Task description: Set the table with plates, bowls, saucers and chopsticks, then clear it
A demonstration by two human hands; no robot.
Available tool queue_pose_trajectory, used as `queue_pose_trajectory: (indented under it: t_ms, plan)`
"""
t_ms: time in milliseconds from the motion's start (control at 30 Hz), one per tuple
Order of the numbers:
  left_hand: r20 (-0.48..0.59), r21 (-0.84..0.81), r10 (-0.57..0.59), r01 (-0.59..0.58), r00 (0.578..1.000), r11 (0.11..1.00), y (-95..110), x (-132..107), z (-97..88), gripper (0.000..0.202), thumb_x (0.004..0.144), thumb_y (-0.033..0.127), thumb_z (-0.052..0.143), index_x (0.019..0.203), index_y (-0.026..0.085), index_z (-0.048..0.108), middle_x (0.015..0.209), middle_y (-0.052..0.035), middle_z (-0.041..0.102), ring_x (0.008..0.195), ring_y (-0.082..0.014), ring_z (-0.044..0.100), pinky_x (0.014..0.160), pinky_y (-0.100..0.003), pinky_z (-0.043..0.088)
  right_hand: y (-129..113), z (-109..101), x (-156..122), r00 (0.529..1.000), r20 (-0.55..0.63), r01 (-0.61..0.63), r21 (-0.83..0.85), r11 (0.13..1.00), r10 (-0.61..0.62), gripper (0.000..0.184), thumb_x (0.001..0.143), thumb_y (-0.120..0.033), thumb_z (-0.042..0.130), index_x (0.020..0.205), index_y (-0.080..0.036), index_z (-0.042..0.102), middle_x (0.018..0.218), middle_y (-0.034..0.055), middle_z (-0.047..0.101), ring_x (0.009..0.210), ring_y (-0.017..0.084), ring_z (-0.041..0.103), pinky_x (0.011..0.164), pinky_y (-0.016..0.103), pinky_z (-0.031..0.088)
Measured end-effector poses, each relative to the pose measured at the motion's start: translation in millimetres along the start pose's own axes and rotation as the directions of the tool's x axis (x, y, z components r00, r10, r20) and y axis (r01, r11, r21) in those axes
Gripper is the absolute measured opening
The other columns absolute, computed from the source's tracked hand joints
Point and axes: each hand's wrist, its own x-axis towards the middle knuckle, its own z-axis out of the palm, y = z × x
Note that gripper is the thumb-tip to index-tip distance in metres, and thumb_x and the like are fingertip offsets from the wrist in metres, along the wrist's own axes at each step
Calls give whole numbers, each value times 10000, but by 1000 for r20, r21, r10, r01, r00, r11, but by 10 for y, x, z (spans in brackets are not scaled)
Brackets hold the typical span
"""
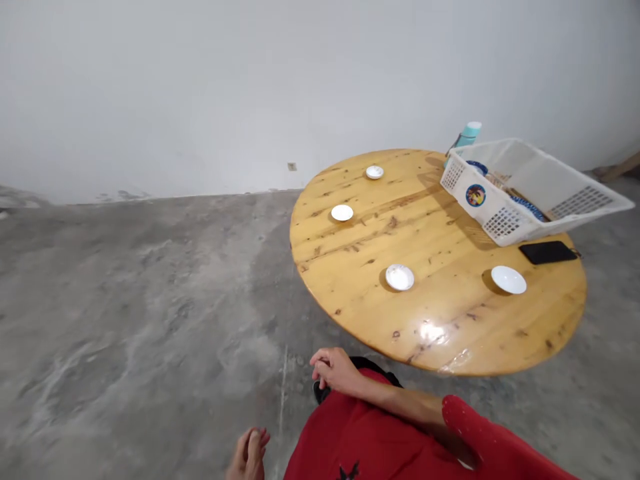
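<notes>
1. Concrete floor [125, 320], mottled grey, fills the left of the view and runs to a white wall [300, 80] along the top.
2. Left hand [249, 457] sits at the bottom edge, partly cut off by the frame. Its fingers [255, 440] are loosely curled and slightly apart, with nothing visible in them.
3. Right hand [335, 370] reaches across from a red sleeve [475, 427], its fingers [320, 360] curled together. Directly below them lies a dark object [320, 393], perhaps a shoe, though it is mostly hidden. I cannot tell whether the fingers are touching or gripping it. It sits beyond a red garment [345, 440], just short of the bench's near edge.
4. Round wooden bench [450, 307] carries four small white saucers: one [342, 213] near the left edge, one [375, 172] at the far edge, one [399, 277] near the middle, and one [509, 280] toward the right edge. Their low rims leave fingers little to catch.
5. White plastic basket [500, 223] overhangs the far right edge, with blue-rimmed dishes [527, 208] inside. A teal bottle [469, 135] stands behind it, and a black phone [547, 252] lies flat just in front.
</notes>
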Motion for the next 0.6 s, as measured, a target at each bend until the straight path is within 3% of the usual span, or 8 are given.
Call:
queue_pose_trajectory:
  t_ms: [67,167,267,367,500,600]
  plan:
    - [18,68,59,-60,998,996,250,299,-113,518,603,590,630,937,194,621,929,-121,758,989,-336,729,905,-437,571,-101,130,127,998,-40,44,-16,999,-45,216,842,-139,452,935,-161,646,710,-5,706,475,101,619,472,181,410]
    - [118,121,153,-167,981,978,676,658,-37,496,641,582,600,941,188,628,965,-131,755,966,-319,729,896,-428,561,-233,212,283,991,-120,63,-16,998,-65,227,844,-142,446,947,-167,647,717,-4,705,486,108,629,472,188,413]
    - [263,140,230,-273,937,952,1113,924,261,496,704,586,574,971,174,641,998,-138,751,951,-303,728,876,-420,558,-330,223,435,981,-193,23,-13,1000,-25,224,836,-151,444,933,-165,645,725,3,709,483,114,633,474,197,421]
    - [420,137,281,-367,863,920,1500,1192,652,524,749,603,556,1005,157,655,1002,-149,747,926,-294,728,848,-411,558,-401,209,697,966,-259,-12,-8,1000,9,220,838,-165,445,925,-168,648,724,2,711,495,113,642,497,200,438]
    - [567,149,269,-418,778,896,1971,1641,1052,553,771,616,568,1042,142,658,1043,-165,736,927,-286,726,844,-397,560,-521,165,1319,944,-324,-49,59,997,65,220,861,-175,447,937,-170,653,716,0,705,503,108,640,495,194,438]
    - [624,224,233,-455,746,862,2364,2024,1156,542,791,613,562,1046,145,660,1051,-157,735,935,-274,724,843,-375,558,-748,85,1873,928,-351,-72,163,984,126,213,879,-163,454,946,-163,656,728,5,706,495,94,621,493,184,430]
